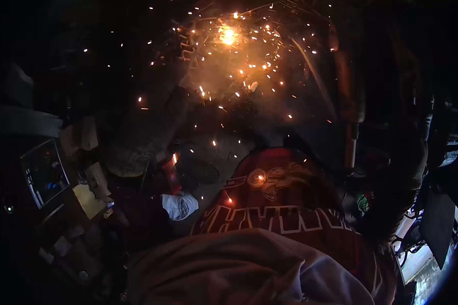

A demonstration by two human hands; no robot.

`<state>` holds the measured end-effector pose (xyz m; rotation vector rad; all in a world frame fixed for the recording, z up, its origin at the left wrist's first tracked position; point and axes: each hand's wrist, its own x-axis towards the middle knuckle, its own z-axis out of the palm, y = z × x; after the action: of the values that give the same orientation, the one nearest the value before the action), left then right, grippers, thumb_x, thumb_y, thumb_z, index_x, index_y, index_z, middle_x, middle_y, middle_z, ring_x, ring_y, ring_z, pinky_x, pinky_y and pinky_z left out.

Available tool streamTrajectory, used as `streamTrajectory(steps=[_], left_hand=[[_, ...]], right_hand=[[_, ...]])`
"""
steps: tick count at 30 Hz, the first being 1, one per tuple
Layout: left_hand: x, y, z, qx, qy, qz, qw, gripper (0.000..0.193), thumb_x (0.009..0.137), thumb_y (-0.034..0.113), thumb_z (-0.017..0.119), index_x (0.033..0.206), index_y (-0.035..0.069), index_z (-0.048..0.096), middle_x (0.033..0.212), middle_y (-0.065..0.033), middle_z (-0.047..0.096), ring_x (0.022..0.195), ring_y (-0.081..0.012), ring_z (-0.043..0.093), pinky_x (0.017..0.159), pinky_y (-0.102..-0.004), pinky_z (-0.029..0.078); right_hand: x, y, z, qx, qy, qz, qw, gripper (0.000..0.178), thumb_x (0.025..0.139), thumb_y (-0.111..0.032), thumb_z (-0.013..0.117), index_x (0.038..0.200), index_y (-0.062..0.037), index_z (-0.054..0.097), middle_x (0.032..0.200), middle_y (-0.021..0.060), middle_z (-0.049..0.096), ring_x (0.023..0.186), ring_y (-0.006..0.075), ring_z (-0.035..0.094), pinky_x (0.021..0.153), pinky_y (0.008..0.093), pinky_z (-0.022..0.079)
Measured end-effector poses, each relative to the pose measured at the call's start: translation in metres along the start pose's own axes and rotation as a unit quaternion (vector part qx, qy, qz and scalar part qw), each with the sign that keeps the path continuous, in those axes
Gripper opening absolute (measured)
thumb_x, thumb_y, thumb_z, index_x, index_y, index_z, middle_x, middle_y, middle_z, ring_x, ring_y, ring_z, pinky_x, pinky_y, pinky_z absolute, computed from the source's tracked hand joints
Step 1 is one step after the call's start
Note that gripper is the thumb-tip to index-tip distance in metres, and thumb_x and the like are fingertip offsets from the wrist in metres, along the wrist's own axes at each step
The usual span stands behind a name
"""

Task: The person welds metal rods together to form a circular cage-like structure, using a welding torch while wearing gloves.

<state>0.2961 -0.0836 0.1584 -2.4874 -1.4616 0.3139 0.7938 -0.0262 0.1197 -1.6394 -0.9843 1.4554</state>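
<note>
A glaring orange-white flare (228,35) burns at the upper middle, throwing sparks outward and lighting a haze of smoke. Beside it, to the left, a zigzag edge of what looks like coiled or toothed metal (188,48) catches the glow. On the right a thin curved rod or cable (313,68) slants down from the bright area. I can make out neither my left hand nor my right hand in the darkness and glare. Below, my dark red printed garment (275,203) and a pale cloth (249,264) cover my front, with sparks over the red fabric.
Brownish upright tubes (348,91) stand at the right. Down left are a dark framed panel (45,173), a yellowish sheet (90,199) among cardboard pieces, and a crumpled white bag or cloth (180,205). A dark flat panel (437,223) leans at the lower right.
</note>
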Motion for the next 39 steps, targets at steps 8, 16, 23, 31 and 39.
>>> streamTrajectory(steps=[8,16,23,31,39], left_hand=[[0.020,-0.011,-0.019,-0.255,-0.031,-0.085,0.963,0.035,0.101,0.012,0.057,0.136,0.003,0.060,0.116,-0.0146,0.068,0.098,-0.0200,0.071,0.082,-0.0354,0.056],[0.031,0.008,-0.036,-0.394,-0.116,-0.295,0.863,0.040,0.102,0.017,0.057,0.141,0.010,0.057,0.093,-0.0081,0.069,0.077,-0.0142,0.071,0.060,-0.0291,0.051],[0.026,0.000,-0.027,-0.392,-0.101,-0.248,0.880,0.039,0.103,0.015,0.055,0.141,0.010,0.056,0.095,-0.0059,0.065,0.083,-0.0138,0.071,0.055,-0.0271,0.049],[0.027,0.004,-0.025,-0.396,-0.090,-0.263,0.875,0.037,0.102,0.013,0.055,0.138,0.008,0.058,0.100,-0.0099,0.065,0.087,-0.0199,0.072,0.063,-0.0313,0.050],[0.011,-0.009,-0.016,-0.133,-0.114,-0.096,0.980,0.037,0.099,0.014,0.060,0.134,0.003,0.060,0.106,-0.0147,0.068,0.098,-0.0240,0.070,0.083,-0.0359,0.054]], right_hand=[[-0.003,0.003,-0.004,-0.019,0.027,-0.005,0.999,0.032,0.099,-0.026,0.068,0.117,0.0004,0.064,0.079,0.0058,0.064,0.058,0.0102,0.059,0.051,0.0237,0.046],[0.002,0.011,-0.006,-0.060,0.036,-0.023,0.997,0.031,0.099,-0.024,0.069,0.117,0.0006,0.063,0.079,0.0052,0.064,0.060,0.0099,0.060,0.052,0.0237,0.046],[0.000,0.000,-0.004,-0.076,0.035,0.004,0.997,0.029,0.097,-0.019,0.071,0.117,0.0020,0.066,0.083,0.0044,0.066,0.066,0.0094,0.063,0.057,0.0238,0.049],[0.004,0.010,-0.008,-0.081,0.053,-0.012,0.995,0.030,0.099,-0.019,0.069,0.117,0.0053,0.067,0.094,0.0059,0.069,0.076,0.0103,0.065,0.066,0.0252,0.052],[0.006,0.005,-0.002,-0.041,0.067,0.007,0.997,0.030,0.099,-0.019,0.069,0.117,0.0045,0.067,0.097,0.0110,0.071,0.072,0.0135,0.067,0.060,0.0261,0.054]])
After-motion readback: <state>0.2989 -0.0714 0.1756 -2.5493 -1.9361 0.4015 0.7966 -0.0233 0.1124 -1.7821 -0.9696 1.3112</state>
